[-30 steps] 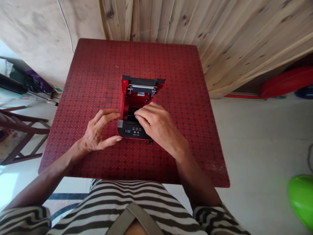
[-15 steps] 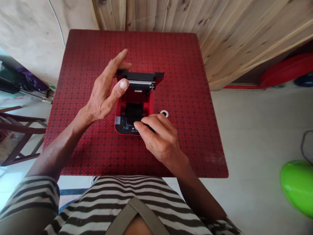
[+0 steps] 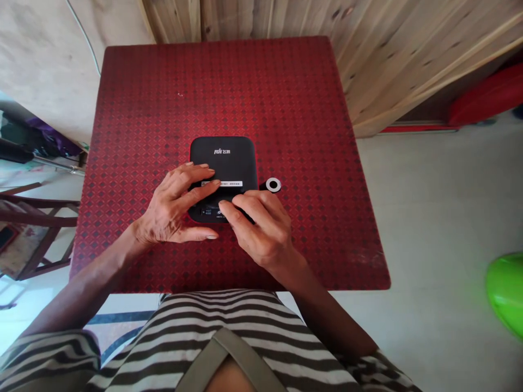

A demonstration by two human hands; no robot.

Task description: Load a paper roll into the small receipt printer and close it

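A small black-topped printer [image 3: 223, 163] with red sides sits on the table, its lid down. White lettering and a white label strip mark the lid. My left hand [image 3: 174, 204] lies over the lid's left front part, fingers stretched apart and thumb pointing right in front of the printer. At the printer's front edge, my right hand [image 3: 261, 223] is closed in a pinch at what looks like the end of a black paper strip [image 3: 229, 200]; the fingers cover most of it. A small roll [image 3: 279, 189] with a white ring-shaped end lies just right of the printer.
The table [image 3: 318, 234] has a red patterned cover. Wooden planks [image 3: 253, 19] stand behind it. A wooden chair [image 3: 44, 239] is at the left, and a bright green object [image 3: 506, 294] stands on the floor at the right.
The printer's lid was raised and now is down. My left hand has moved from the raised lid down onto its top. My right hand stays pinched at the front edge.
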